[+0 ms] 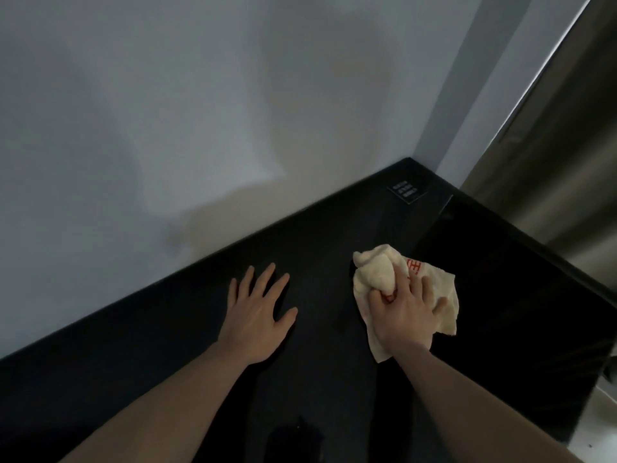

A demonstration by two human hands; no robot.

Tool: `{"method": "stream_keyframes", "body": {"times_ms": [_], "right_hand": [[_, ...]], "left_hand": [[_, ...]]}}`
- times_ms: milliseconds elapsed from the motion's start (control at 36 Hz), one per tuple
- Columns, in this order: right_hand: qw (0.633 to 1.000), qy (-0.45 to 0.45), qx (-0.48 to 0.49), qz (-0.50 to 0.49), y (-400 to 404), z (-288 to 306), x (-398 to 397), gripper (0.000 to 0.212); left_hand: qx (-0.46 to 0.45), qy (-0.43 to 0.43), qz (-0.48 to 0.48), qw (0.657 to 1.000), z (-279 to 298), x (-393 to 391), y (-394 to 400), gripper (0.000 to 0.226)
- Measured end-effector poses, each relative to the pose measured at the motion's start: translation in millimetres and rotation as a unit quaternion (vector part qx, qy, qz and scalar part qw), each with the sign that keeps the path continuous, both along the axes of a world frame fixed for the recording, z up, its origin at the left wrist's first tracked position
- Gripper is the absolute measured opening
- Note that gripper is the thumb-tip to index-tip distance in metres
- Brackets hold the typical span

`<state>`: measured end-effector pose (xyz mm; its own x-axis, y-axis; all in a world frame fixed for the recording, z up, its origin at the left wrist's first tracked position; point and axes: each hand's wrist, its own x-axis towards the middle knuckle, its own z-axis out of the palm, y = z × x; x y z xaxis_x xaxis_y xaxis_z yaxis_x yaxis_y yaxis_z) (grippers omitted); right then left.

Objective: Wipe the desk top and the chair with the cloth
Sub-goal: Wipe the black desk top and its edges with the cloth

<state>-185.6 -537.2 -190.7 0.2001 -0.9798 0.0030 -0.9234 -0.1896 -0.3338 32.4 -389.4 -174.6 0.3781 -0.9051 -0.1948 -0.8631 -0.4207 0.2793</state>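
Observation:
A black desk top [140, 355] runs along a grey wall. My right hand [405, 315] grips a crumpled cream cloth [375, 267] with red print and presses it onto the desk, right of centre. My left hand [258, 312] lies flat on the desk with its fingers spread, to the left of the cloth and apart from it. No chair is in view.
The grey wall [167, 111] meets the desk's far edge. A small dark label plate [405, 190] lies in the far corner. A glossy black panel [507, 289] covers the desk's right part. Beige curtains [564, 145] hang at the right. A dark object [297, 439] sits at the bottom edge.

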Motion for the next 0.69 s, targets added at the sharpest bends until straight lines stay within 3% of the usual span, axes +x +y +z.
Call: {"method": "stream_keyframes", "body": {"times_ms": [139, 250, 694], "right_hand": [[1.000, 0.006, -0.013, -0.017, -60, -4, -17, 0.073], [0.999, 0.013, -0.021, -0.035, -111, -5, -26, 0.070], [0.997, 0.020, -0.013, -0.068, -247, -2, -31, 0.073]], "left_hand": [[0.016, -0.019, 0.012, 1.000, -9, -16, -54, 0.077], [-0.029, -0.046, 0.042, 0.998, -20, -23, -59, 0.085], [-0.019, -0.038, 0.058, 0.997, -21, -19, -64, 0.076]]}}
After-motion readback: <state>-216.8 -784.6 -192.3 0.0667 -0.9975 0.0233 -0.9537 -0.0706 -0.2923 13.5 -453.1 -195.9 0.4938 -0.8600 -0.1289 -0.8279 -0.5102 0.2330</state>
